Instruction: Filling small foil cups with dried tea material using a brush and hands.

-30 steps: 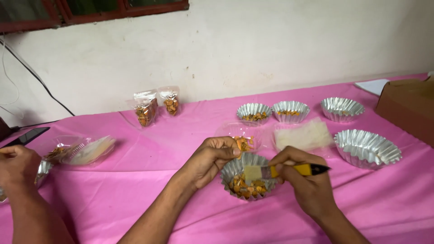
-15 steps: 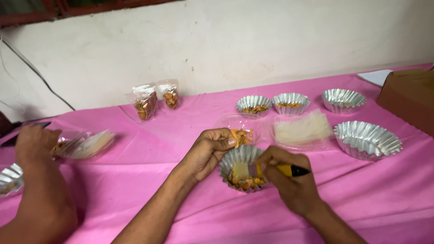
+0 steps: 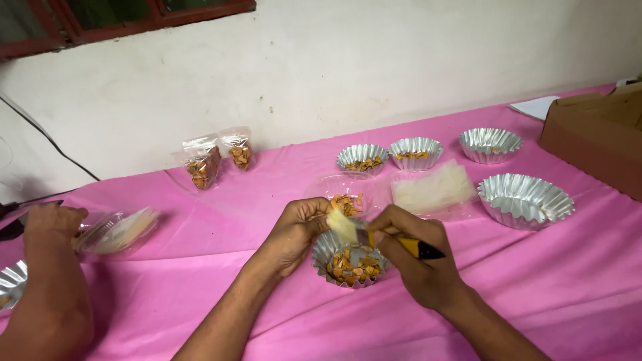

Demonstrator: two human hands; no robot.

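A fluted foil cup point(image 3: 332, 249) holding orange snack pieces sits on the pink tablecloth point(image 3: 535, 281) in front of me. My left hand point(image 3: 294, 234) grips a small clear plastic bag point(image 3: 346, 199) with some orange pieces in it, just above the cup's far rim. In my right hand point(image 3: 418, 267) is a tool with a yellow and black handle point(image 3: 409, 247). Its pale flat blade point(image 3: 341, 226) points up and left, touching the bag's mouth beside my left fingers.
Two filled clear bags point(image 3: 200, 166) point(image 3: 238, 151) stand near the wall. Several more foil cups point(image 3: 525, 199) and a stack of empty clear bags point(image 3: 435, 190) lie at the right, beside a cardboard box point(image 3: 595, 137). Another person's hand point(image 3: 50, 224) rests on clear bags point(image 3: 120, 230) at the left.
The tool's blade has risen from inside the foil cup to the mouth of the bag in my left hand. The other person's hand moved onto the clear bags at the left.
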